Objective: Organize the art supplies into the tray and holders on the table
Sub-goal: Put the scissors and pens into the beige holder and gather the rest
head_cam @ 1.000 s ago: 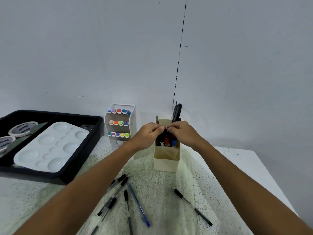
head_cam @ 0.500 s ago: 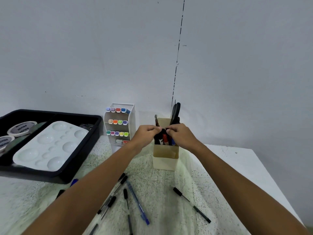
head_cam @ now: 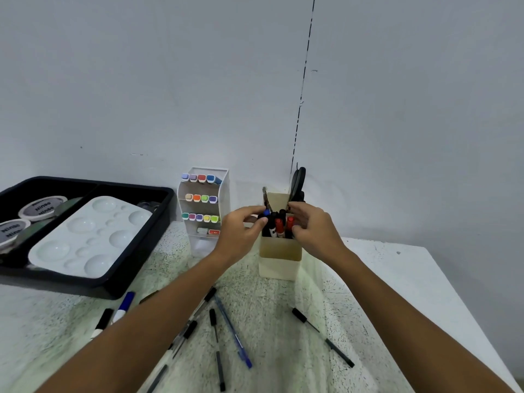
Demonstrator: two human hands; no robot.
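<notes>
While both hands' fingers pinch markers in one holder (head_cam: 279,252), perhaps seven pens (head_cam: 232,333) lie loose.

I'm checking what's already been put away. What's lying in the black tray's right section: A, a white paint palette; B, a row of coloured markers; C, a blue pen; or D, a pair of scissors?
A: the white paint palette with round wells lies flat in the right section of the black tray, while the scissors stand in the beige holder.
</notes>
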